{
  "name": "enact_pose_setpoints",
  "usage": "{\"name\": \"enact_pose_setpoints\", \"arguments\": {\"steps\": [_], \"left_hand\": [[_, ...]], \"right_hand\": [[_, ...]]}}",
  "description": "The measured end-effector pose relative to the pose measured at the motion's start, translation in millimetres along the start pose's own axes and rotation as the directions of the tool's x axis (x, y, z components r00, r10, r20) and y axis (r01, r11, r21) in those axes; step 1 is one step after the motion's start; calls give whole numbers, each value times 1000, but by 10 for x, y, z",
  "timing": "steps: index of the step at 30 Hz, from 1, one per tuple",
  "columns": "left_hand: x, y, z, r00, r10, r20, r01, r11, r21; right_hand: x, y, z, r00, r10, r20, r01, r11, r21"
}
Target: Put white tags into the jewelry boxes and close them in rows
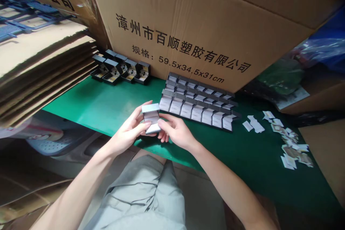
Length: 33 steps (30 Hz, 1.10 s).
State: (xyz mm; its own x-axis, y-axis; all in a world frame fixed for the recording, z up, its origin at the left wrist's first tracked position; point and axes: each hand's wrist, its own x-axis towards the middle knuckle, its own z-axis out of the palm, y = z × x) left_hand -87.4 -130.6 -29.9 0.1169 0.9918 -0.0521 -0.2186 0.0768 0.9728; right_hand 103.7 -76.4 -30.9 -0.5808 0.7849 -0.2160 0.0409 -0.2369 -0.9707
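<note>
Between my two hands, over the front edge of the green table, is a small hinged jewelry box with its lid up and a white lining inside. My left hand is closed on its left side, thumb at the inner lining. On the right side my right hand grips it, with the thumb on the white insert. Just beyond stand rows of similar open boxes with white linings. Farther left are several open black boxes without white linings.
A large printed cardboard carton stands behind the table. Stacked cardboard sheets rise at the left, with blue plastic racks on top. White insert pieces and a loose pile of inserts lie at the right.
</note>
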Motion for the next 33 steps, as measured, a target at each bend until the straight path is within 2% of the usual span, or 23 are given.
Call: {"name": "enact_pose_setpoints", "arguments": {"steps": [14,25,33], "left_hand": [[-7,-28,-41,996,21,83,-18,999,-34],[-5,-39,-28,999,8,45,-13,995,94],[-22,-60,-45,997,19,74,-28,993,115]], "right_hand": [[-21,-83,-27,992,75,97,-75,997,-8],[-9,-53,-8,997,-22,81,19,999,45],[-14,-111,-41,997,-6,81,-2,996,93]]}}
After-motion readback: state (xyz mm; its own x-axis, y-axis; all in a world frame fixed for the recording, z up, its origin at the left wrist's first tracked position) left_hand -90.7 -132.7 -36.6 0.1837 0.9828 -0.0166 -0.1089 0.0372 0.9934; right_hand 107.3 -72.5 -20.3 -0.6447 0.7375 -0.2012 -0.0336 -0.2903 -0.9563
